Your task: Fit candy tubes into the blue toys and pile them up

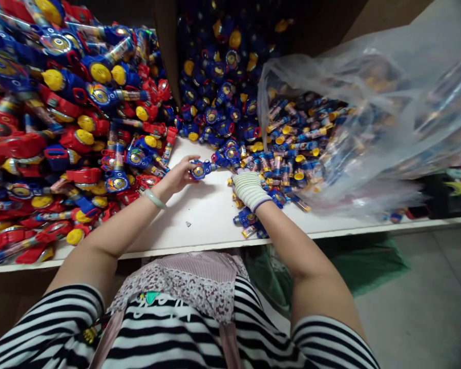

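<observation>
Beneath both hands a smooth white tabletop is seen, with a grey tiled floor and a crumpled green plastic sheet visible below its edge, to the right of the grip. A round blue plastic toy piece with a gold-ringed face is pinched between the thumb and fingers of the bare left hand, over the tabletop. The right hand in a ribbed, striped knit glove is laid among slim printed tubes with yellow ends; whether anything is pinched there cannot be told, its fingertips being hidden. Beyond the grip, glossy rounded blue pieces are heaped beside an upright brown panel. Left of it, shiny red-and-blue plastic toys are piled high; to its far right, a wrinkled translucent plastic bag is draped over the tubes.
</observation>
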Demonstrator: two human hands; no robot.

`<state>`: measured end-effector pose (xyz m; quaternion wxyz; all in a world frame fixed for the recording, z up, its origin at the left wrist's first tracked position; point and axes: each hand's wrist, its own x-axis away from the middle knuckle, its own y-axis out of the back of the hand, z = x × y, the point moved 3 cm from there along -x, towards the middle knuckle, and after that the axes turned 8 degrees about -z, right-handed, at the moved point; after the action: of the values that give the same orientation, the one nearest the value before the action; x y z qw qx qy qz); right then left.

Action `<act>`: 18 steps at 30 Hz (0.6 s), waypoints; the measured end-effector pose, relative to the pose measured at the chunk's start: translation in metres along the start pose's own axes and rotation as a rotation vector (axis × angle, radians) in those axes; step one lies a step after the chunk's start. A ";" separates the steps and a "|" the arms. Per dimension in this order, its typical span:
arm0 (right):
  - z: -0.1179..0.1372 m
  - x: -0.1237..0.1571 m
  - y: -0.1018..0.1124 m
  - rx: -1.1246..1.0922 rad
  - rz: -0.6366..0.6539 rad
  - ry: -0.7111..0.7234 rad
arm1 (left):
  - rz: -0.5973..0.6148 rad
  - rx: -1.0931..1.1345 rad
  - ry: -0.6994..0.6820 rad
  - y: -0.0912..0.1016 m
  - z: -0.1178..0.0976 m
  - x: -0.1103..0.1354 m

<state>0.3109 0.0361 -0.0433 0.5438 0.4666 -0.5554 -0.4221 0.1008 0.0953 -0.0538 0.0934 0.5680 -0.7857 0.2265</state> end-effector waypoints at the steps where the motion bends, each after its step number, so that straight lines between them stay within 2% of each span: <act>1: 0.005 0.001 0.003 -0.028 -0.060 0.022 | -0.014 0.033 0.021 0.001 0.006 0.007; 3: 0.012 0.008 0.010 -0.144 -0.198 0.081 | -0.060 0.058 -0.027 0.007 0.011 0.019; 5: 0.020 0.021 0.014 -0.275 -0.277 0.144 | -0.065 0.059 -0.113 0.013 0.009 0.028; 8: 0.038 0.037 0.016 -0.364 -0.293 0.226 | -0.057 0.037 -0.196 0.019 0.005 0.035; 12: 0.060 0.049 0.021 -0.337 -0.303 0.208 | -0.076 -0.049 -0.304 0.024 -0.002 0.040; 16: 0.071 0.057 0.025 -0.312 -0.281 0.235 | 0.025 -0.082 -0.262 0.023 -0.002 0.046; 18: 0.075 0.062 0.024 -0.423 -0.300 0.233 | 0.040 -0.054 -0.245 0.022 -0.002 0.052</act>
<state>0.2363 -0.0223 -0.0109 0.6208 0.4651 -0.3135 -0.5478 0.0622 0.0575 -0.0370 0.0074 0.5727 -0.8084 0.1361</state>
